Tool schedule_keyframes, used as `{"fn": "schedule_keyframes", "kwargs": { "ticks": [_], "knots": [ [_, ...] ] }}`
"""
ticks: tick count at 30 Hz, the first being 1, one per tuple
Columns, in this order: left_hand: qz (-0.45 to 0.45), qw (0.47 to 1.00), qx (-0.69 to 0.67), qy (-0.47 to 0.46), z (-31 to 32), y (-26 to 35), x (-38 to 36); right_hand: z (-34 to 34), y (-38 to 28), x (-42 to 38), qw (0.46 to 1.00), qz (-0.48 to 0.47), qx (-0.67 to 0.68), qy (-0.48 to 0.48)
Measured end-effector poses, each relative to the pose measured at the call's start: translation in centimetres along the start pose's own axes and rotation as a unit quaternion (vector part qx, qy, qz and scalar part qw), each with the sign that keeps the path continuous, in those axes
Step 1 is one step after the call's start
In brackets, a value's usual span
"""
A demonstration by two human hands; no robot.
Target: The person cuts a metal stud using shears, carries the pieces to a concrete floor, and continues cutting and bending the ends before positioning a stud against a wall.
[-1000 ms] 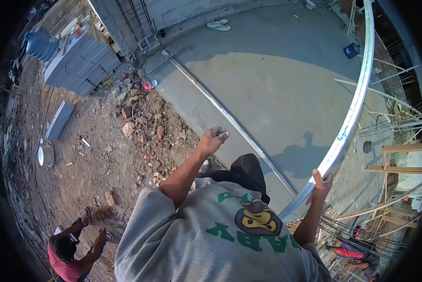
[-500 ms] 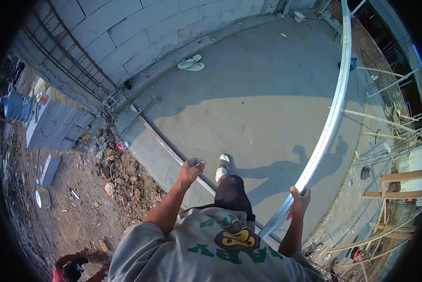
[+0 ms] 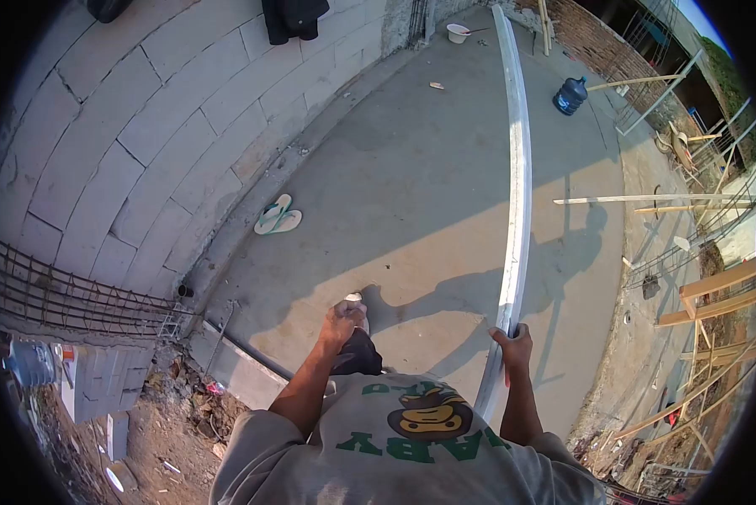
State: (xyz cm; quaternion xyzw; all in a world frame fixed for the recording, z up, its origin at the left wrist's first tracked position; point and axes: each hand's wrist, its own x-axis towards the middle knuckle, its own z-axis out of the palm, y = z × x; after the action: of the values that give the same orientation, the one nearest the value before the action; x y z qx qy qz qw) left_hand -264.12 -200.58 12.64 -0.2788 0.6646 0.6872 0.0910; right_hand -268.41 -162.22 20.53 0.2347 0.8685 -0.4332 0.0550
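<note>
My right hand (image 3: 512,341) is wrapped round a long, straight silvery bar (image 3: 515,194), looking like an aluminium screed. The bar runs from beside my body out over the smooth grey floor (image 3: 378,168), its far end near the back wall. My left hand (image 3: 344,322) is curled closed in front of my body, with nothing visible in it. It overlaps my forward foot in this view.
Flip-flops (image 3: 278,216) lie on the floor near the block wall (image 3: 176,109). A white bowl (image 3: 458,33) and a blue water jug (image 3: 570,96) stand farther off. Wooden props (image 3: 718,295) line the right; rubble (image 3: 188,396) and stacked blocks (image 3: 108,383) lie left.
My view has swung left and I have stepped forward onto the floor. The bar has moved with my right hand and now points more straight ahead. My left hand stays closed.
</note>
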Motion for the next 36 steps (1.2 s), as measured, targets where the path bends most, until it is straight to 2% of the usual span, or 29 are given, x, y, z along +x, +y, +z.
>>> {"fn": "schedule_keyframes", "kwargs": {
  "ticks": [1,2,5,6,7,9,11,14,16,19,22,25,26,29,30,33,36],
  "knots": [
    [-0.015,0.999,-0.030,-0.006,-0.1,1.6,2.0,1.1,-0.5,1.3,1.000,0.014,-0.018,0.006],
    [-0.057,0.998,-0.005,-0.023,-0.1,3.3,4.0,2.2,-1.5,2.9,0.999,0.028,-0.031,0.000],
    [-0.058,0.990,0.099,-0.078,-0.1,8.0,13.5,5.3,-5.3,7.4,0.995,0.061,-0.074,-0.008],
    [-0.046,0.994,0.050,-0.087,0.2,8.6,17.4,6.6,-6.3,9.9,0.995,0.056,-0.087,-0.003],
    [-0.030,0.993,0.061,-0.094,0.4,10.4,19.4,7.1,-7.3,10.9,0.992,0.063,-0.106,-0.005],
    [0.031,0.990,0.086,-0.105,1.5,17.0,26.1,8.2,-11.1,13.6,0.991,0.065,-0.118,-0.010],
    [0.032,0.987,0.106,-0.120,2.2,22.9,30.4,9.5,-14.9,15.8,0.991,0.085,-0.108,0.006],
    [0.074,0.977,0.132,-0.150,4.2,30.2,37.8,12.0,-16.8,19.8,0.988,0.080,-0.129,0.011],
    [0.075,0.979,0.087,-0.170,5.9,32.5,42.0,13.7,-18.0,23.1,0.987,0.091,-0.131,0.005],
    [0.041,0.974,0.106,-0.194,9.0,35.1,46.6,15.2,-20.2,28.4,0.986,0.103,-0.134,-0.012],
    [-0.016,0.959,0.105,-0.265,12.3,35.1,52.2,17.0,-21.7,35.4,0.984,0.119,-0.129,-0.020],
    [-0.025,0.941,0.187,-0.281,14.1,39.7,57.4,18.1,-24.9,43.8,0.984,0.116,-0.135,-0.013],
    [0.001,0.941,0.195,-0.278,14.3,41.9,59.6,18.2,-25.9,46.7,0.984,0.116,-0.136,-0.018],
    [0.033,0.967,0.159,-0.195,14.4,47.4,66.9,19.0,-31.4,54.9,0.984,0.132,-0.112,-0.034],
    [0.054,0.959,0.221,-0.169,14.3,49.1,69.4,18.8,-33.0,57.1,0.983,0.141,-0.107,-0.040],
    [0.028,0.978,0.123,-0.163,15.9,52.7,75.1,20.3,-36.2,63.3,0.983,0.142,-0.112,-0.024],
    [0.000,0.967,0.133,-0.219,19.0,54.0,81.2,21.9,-39.4,68.8,0.981,0.155,-0.116,-0.025]
  ]
}}
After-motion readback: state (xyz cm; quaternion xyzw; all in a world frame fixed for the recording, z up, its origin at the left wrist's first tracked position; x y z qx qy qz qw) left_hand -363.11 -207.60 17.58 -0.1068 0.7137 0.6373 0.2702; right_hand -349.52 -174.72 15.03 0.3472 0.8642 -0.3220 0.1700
